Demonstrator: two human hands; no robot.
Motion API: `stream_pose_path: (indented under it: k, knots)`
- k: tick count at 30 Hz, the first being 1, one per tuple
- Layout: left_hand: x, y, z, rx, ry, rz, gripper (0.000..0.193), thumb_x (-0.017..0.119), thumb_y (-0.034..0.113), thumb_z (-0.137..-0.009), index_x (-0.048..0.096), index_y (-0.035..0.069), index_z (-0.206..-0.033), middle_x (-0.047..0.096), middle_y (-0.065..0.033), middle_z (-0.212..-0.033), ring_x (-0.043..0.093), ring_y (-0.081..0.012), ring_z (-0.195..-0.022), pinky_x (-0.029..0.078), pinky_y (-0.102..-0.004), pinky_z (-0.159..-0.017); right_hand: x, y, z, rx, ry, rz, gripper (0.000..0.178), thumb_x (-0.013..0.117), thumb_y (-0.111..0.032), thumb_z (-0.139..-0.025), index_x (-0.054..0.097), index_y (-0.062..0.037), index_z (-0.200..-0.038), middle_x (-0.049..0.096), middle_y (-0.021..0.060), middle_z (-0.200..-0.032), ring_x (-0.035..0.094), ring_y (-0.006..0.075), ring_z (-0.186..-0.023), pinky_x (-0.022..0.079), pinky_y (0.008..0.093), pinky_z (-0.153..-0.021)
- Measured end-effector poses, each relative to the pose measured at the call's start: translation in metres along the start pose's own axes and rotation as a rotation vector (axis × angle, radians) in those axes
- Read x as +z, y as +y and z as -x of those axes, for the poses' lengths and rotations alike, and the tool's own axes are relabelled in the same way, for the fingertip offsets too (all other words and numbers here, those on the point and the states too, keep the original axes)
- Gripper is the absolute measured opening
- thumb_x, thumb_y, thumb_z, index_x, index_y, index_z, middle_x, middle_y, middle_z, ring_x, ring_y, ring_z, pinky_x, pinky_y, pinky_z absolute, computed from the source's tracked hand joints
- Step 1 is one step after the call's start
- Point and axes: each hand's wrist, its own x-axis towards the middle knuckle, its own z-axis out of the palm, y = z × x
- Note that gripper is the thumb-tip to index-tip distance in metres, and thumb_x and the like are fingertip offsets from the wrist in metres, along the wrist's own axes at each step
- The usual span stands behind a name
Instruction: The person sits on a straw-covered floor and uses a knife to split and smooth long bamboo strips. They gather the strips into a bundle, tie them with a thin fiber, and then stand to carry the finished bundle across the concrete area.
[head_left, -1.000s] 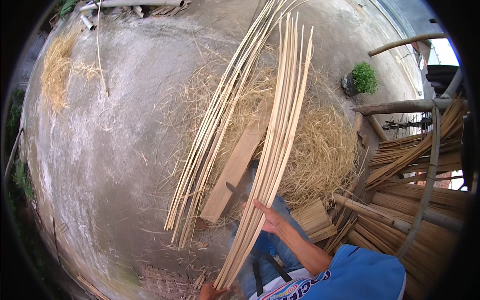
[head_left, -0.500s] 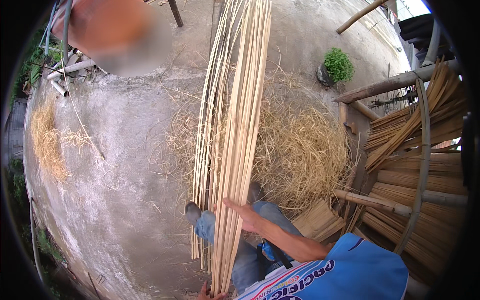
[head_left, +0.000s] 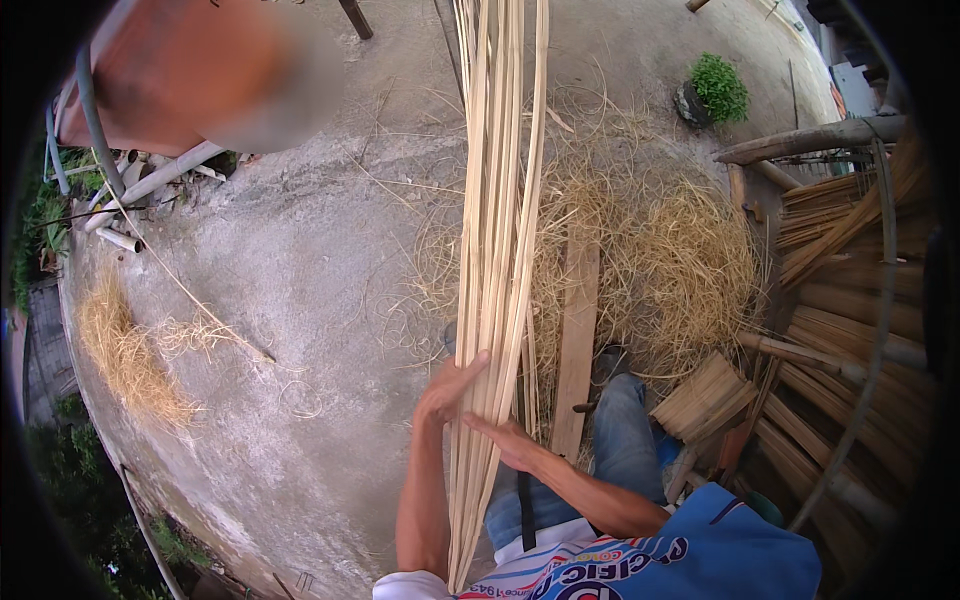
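Note:
A long bundle of pale split bamboo strips (head_left: 489, 240) runs from my lap up past the far edge of the view. My left hand (head_left: 450, 390) is closed round its left side, with the fingers partly hidden by the strips. Just below and to the right, my right hand (head_left: 507, 443) grips the bundle from its right side, thumb over the strips. The strips fan apart slightly beyond my hands. Between the bundle and my bent leg (head_left: 626, 435) lies a flat wooden board (head_left: 577, 330), with a small dark peg-like piece (head_left: 584, 408) beside its lower part.
Curly bamboo shavings (head_left: 690, 270) heap up ahead to the right, with a smaller pile (head_left: 125, 345) at the left. Cut slats (head_left: 704, 397) lie right of my leg. A bamboo-pole rack (head_left: 800, 142) holds more strips at right. A potted plant (head_left: 718, 88) stands farther off.
My left hand has moved from the bundle's near end up beside my right hand. The bundle has shifted left off the wooden board, which now shows. The view has swung slightly.

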Motion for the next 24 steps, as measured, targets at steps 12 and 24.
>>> stream_pose_path:
  k: [12,24]
  knots:
    - [-0.029,0.022,0.015,-0.060,-0.031,-0.267,0.063,0.092,0.034,-0.073,0.068,-0.005,-0.116,0.073,-0.0183,-0.102,0.072,-0.0236,-0.088,0.060,-0.0358,-0.074,0.012,-0.046,-0.013,-0.101,-0.261,0.932,0.054,0.074,-0.045,-0.092,0.067,0.0005,-0.121,0.073,0.0129,-0.106,0.068,0.0221,-0.100,0.053,0.0339,-0.089]
    - [0.011,0.003,0.009,0.067,0.030,-0.293,0.035,0.087,0.026,-0.081,0.074,0.001,-0.103,0.073,-0.0028,-0.084,0.065,-0.0107,-0.072,0.053,-0.0304,-0.067,0.055,-0.238,-0.047,-0.881,0.100,2.032,0.012,0.072,-0.023,-0.088,0.079,-0.0138,-0.087,0.069,0.0059,-0.120,0.036,0.0294,-0.147,-0.004,0.0642,-0.123]
